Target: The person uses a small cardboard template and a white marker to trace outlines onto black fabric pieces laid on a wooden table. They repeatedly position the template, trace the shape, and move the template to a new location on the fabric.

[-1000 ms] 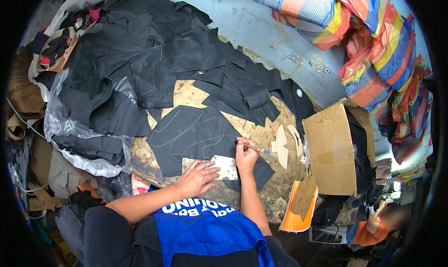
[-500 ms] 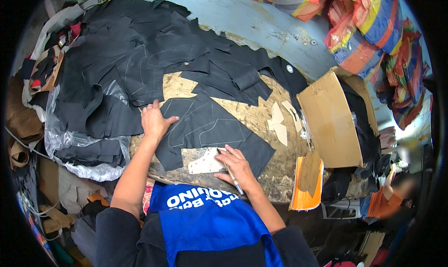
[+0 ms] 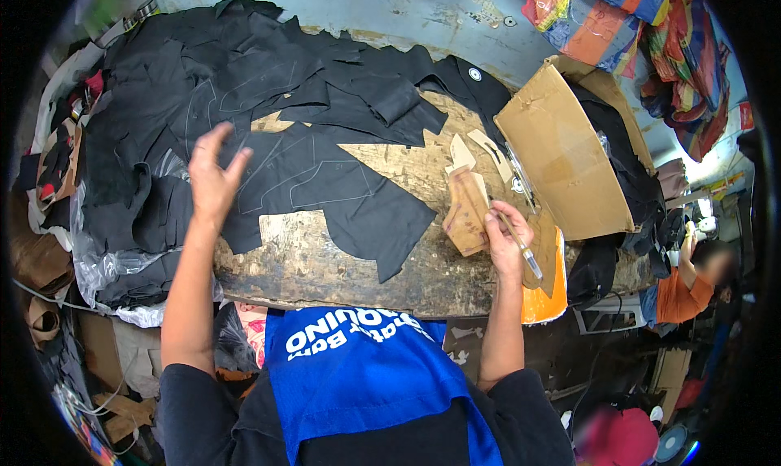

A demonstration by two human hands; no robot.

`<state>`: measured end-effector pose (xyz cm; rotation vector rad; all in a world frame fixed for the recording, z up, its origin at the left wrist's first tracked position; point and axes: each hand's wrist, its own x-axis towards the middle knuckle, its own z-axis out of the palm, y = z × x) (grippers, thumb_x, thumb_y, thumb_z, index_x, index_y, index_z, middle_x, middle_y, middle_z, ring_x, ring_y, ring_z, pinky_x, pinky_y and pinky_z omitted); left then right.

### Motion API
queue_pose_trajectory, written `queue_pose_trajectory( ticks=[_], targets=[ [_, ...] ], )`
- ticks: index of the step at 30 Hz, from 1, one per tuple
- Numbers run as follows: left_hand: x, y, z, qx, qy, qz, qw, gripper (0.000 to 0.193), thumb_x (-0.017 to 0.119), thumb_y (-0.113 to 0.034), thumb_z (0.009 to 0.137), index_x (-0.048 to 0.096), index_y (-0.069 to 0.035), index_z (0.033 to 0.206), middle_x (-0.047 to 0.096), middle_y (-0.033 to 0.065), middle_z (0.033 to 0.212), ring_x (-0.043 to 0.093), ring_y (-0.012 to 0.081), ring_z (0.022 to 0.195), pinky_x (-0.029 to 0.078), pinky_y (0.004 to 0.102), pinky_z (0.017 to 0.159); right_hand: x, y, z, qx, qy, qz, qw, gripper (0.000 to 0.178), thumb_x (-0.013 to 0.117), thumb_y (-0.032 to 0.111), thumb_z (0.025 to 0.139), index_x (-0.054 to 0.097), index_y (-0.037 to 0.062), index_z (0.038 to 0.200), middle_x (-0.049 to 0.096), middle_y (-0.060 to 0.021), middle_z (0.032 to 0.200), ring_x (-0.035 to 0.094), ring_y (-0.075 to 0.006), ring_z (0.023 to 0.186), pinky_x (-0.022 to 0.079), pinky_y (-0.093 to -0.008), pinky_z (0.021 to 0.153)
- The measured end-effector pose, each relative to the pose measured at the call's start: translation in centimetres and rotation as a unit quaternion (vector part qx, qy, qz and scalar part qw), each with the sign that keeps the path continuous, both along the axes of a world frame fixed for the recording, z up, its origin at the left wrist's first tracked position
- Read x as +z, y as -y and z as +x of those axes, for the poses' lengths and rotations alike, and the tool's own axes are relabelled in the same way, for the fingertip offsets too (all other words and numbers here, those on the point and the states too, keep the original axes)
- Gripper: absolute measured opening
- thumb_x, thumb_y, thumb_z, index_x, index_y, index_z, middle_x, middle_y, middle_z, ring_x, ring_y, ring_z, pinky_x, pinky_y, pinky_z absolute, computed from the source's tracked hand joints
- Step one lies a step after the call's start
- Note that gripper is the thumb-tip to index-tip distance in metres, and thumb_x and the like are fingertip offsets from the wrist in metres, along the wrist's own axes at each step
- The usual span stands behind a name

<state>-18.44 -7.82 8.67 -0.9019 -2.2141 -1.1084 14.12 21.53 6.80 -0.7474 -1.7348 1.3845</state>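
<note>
A black sheet of leather-like material (image 3: 358, 214), marked with pale pattern outlines, lies spread on the wooden table in front of me. My left hand (image 3: 215, 175) is raised over its left part with thumb and fingers apart, holding nothing. To the right of the sheet, my right hand (image 3: 508, 242) is closed on a slim pen (image 3: 530, 258). The same hand pinches a stained brown card template (image 3: 467, 214) at its right edge. A pale template (image 3: 461, 153) lies just beyond, with a curved cream template (image 3: 491, 155) beside it.
An open cardboard box (image 3: 561, 157) stands at the right, above an orange folder (image 3: 555, 303) at the worn wooden table's (image 3: 317, 275) edge. Black material (image 3: 187, 67) is heaped at the back and left. A person in orange (image 3: 683, 293) is at far right.
My right hand has moved right and away from me with the pen, and now holds a brown template. The pale template is gone from the near edge. My left hand has lifted off the sheet.
</note>
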Motion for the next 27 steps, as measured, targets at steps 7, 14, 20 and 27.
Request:
queue_pose_trajectory(
  ticks=[7, 14, 20, 27],
  targets=[
    [-3.1, -3.4, 17.0, -0.415, 0.138, -0.167, 0.884, 0.02, 0.068, -0.019, 0.078, 0.065, -0.004, 0.09, 0.065, 0.0135, 0.087, 0.063, 0.029, 0.081, 0.052, 0.0362, 0.073, -1.4, 1.6, -5.9, 0.272, 0.152, 0.104, 0.945, 0.027, 0.064, 0.004, 0.074, 0.066, 0.0011, 0.101, 0.068, -0.0072, 0.089, 0.063, -0.0132, 0.082, 0.051, -0.0267, 0.076],
    [-6.1, -7.1, 19.4, -0.38, 0.108, -0.391, 0.831, 0.078, 0.053, -0.055, 0.083, 0.035, -0.001, 0.137, 0.024, 0.0261, 0.145, 0.016, 0.0412, 0.138, 0.015, 0.0599, 0.107, -1.7, 1.4, -8.4, 0.186, 0.039, 0.035, 0.981, 0.023, 0.058, 0.007, 0.088, 0.063, -0.0013, 0.109, 0.067, -0.0109, 0.099, 0.063, -0.0147, 0.091, 0.049, -0.025, 0.082],
    [-7.5, -7.3, 18.3, -0.365, 0.049, -0.374, 0.851, 0.081, 0.052, -0.056, 0.083, 0.035, 0.003, 0.136, 0.027, 0.0221, 0.145, 0.018, 0.0345, 0.139, 0.016, 0.0572, 0.108, -2.9, 1.2, -6.8, 0.095, 0.02, -0.056, 0.994, 0.022, 0.06, 0.015, 0.091, 0.062, -0.002, 0.105, 0.066, -0.0078, 0.087, 0.063, -0.0117, 0.076, 0.048, -0.022, 0.064],
    [-7.7, -7.3, 18.2, -0.366, 0.07, -0.361, 0.855, 0.083, 0.053, -0.056, 0.083, 0.035, 0.007, 0.134, 0.034, 0.0227, 0.141, 0.022, 0.033, 0.137, 0.015, 0.055, 0.11, -4.2, 6.3, -8.9, 0.275, 0.079, -0.079, 0.955, 0.01, 0.061, 0.009, 0.088, 0.061, 0.0008, 0.094, 0.064, -0.0052, 0.081, 0.06, -0.0089, 0.075, 0.049, -0.0231, 0.063]
  ],
)
